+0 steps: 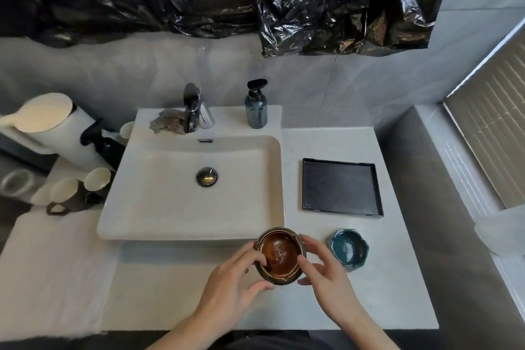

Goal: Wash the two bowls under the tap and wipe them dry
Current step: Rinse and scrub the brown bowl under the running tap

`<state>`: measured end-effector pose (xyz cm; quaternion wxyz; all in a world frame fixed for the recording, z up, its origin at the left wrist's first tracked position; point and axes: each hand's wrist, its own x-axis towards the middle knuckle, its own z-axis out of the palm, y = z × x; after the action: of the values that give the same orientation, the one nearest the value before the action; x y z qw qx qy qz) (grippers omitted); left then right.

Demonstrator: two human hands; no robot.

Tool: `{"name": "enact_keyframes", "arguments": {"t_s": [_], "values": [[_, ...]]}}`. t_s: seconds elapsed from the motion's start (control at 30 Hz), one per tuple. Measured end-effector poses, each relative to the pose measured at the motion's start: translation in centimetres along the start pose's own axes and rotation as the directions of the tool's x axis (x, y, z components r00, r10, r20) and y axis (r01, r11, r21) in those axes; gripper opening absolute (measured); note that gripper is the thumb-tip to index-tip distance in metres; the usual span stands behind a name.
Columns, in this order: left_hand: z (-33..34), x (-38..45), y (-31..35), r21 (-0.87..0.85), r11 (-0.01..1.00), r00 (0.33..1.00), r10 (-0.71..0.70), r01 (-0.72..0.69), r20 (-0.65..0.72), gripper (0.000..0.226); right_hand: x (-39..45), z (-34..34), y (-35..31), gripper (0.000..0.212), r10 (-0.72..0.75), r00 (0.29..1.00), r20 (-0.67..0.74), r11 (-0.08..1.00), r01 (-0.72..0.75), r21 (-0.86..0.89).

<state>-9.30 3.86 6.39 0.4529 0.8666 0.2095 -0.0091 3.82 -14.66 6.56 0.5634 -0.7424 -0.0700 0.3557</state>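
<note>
Holding brown bowl (279, 255) between both hands, left hand (227, 287), right hand (326, 278)

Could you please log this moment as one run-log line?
stage: pre-wash | left hand + right hand: gripping brown bowl | teal bowl: on counter | tap: no water visible

The sink (159, 196) sits mid-counter, with the tap (191, 107), a cloth (167, 122) to the tap's left and a pump bottle (256, 105) to its right all on the sink's back ledge. Right of the sink lies a tray (341, 189), and nearer than the tray a small bowl (350, 250). Just before the sink's front right corner, another bowl (279, 256) is held between the left hand (227, 290) and right hand (326, 278); left of the sink stand cups (82, 186), a spray bottle (103, 145) and a paper roll (48, 122).
</note>
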Motion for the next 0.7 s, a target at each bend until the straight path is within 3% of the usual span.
{"name": "enact_keyframes", "arguments": {"t_s": [0.13, 0.3, 0.4, 0.5, 0.7], "values": [[-4.0, -0.6, 0.2, -0.157, 0.987, 0.998, -0.047, 0.039, -0.046, 0.046, 0.4, 3.3, -2.7, 0.032, -0.051, 0.999, 0.020, 0.994, 0.048, 0.097], [-9.3, -0.6, -1.4, -0.321, 0.932, 0.982, -0.186, 0.169, -0.025, 0.081, 1.5, 8.6, -4.7, 0.031, -0.050, 0.998, -0.031, 0.985, 0.054, 0.165], [-12.8, -0.3, -3.6, -0.391, 0.902, 0.980, -0.201, 0.185, -0.001, 0.095, 2.1, 12.9, -6.0, 0.030, -0.046, 0.997, -0.066, 0.981, 0.058, 0.188], [-16.5, -0.1, -6.5, -0.444, 0.874, 0.979, -0.201, 0.199, 0.043, 0.088, 2.8, 17.3, -7.1, 0.029, -0.031, 0.996, -0.085, 0.976, 0.048, 0.213], [-22.0, 2.8, -11.9, -0.514, 0.833, 0.975, -0.220, 0.203, 0.029, 0.048, 6.0, 24.0, -8.7, 0.029, -0.018, 0.996, -0.085, 0.973, 0.037, 0.228]]}}
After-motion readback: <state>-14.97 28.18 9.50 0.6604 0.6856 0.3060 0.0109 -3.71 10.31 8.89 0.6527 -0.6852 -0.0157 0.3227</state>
